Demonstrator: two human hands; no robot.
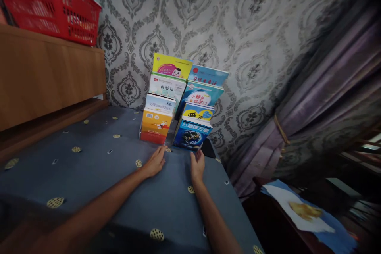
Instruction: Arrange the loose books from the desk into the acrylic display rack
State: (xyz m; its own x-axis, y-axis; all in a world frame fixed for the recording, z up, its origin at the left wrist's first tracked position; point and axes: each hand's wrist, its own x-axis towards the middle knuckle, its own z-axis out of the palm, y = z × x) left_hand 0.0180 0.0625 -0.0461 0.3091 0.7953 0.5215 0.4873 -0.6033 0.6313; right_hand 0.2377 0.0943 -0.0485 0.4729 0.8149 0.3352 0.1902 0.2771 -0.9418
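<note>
Two rows of upright books stand against the wall on the patterned grey cloth. An orange book (155,127) fronts the left row, with white and yellow-covered ones behind it. At the front of the right row is a blue book with a globe (190,135), backed by several blue and yellow covers. My left hand (155,162) rests just in front of the orange book, fingers bent and apart, holding nothing that shows. My right hand (197,166) is just below the globe book's lower edge, thumb and fingers apart, with nothing between them.
A red plastic basket (56,8) sits on a wooden cabinet (50,75) at the left. The cloth-covered surface (98,174) spans the middle. Behind the right row lies a dark flat object (207,149). On the right are a tied curtain (268,139) and a blue-and-white cloth (285,200).
</note>
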